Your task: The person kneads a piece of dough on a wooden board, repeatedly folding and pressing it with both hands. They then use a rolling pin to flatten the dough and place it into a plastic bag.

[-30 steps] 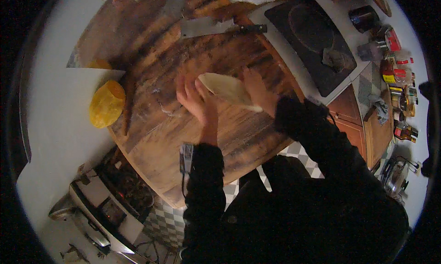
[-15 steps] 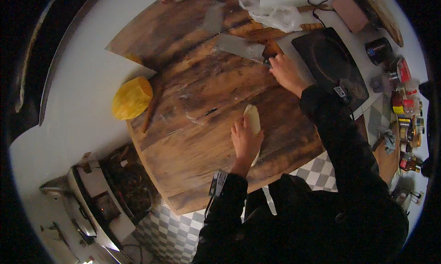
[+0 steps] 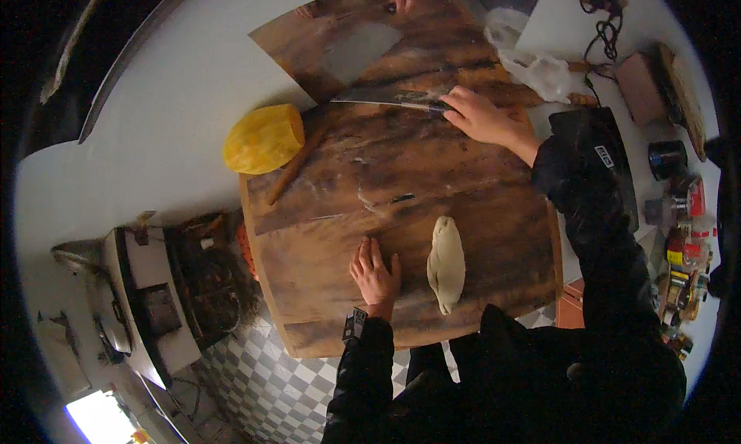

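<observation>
Dough roll [image 3: 446,266]: lying lengthwise on the near part of the wooden table [image 3: 324,251], pointing roughly toward the person's body; neither hand is touching it.
Left hand [image 3: 376,276]: resting palm down on the wood to the left of the dough roll, fingers slightly spread and thumb standing apart, pinching nothing.
Right hand [image 3: 485,118]: reaching to the far part of the table, its fingers closing around the dark handle of the knife [image 3: 378,102].
Knife: pointing leftward from the right hand, its blade showing nearly edge-on; whether it is lifting clear of the wood, I cannot tell.
Step in hand: judging by the grasp, the right hand is taking hold of the knife while the left is waiting flat beside the dough roll.
Call of the move: bringing the blade nearer would be asking for a firm hold on the handle and left fingers keeping out of its path.
Around them: a wooden stick [image 3: 296,164] is lying beside a yellow squash-like thing [image 3: 264,140] at the far left; a clear plastic bag [image 3: 540,75] is sitting beyond the right hand.
</observation>
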Tool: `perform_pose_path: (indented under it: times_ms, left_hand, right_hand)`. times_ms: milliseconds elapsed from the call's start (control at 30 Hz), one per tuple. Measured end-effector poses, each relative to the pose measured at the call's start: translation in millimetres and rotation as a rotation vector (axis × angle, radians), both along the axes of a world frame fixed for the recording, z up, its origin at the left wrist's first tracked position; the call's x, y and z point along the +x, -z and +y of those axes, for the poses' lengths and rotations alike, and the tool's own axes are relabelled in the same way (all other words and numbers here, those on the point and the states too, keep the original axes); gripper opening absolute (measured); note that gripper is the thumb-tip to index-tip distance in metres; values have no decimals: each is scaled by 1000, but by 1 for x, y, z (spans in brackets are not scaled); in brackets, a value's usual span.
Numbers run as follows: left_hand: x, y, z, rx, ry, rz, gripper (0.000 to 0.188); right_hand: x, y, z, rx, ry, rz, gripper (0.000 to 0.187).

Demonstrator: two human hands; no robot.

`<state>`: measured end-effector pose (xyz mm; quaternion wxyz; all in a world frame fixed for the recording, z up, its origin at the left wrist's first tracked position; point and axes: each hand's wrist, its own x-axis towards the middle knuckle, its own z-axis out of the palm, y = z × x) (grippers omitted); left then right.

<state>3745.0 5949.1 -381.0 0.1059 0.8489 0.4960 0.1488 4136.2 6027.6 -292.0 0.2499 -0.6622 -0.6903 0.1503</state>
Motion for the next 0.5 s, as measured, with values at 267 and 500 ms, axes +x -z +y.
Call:
perform_pose_path:
  times_ms: [267, 500]
  left_hand:
    - [0, 0, -3, 8, -1, 8, 56]
    - [0, 0, -4, -6, 8, 13, 58]
  right_hand:
    - [21, -4, 56, 2, -101, -99, 33]
    - [43, 13, 83, 137, 80, -321, 27]
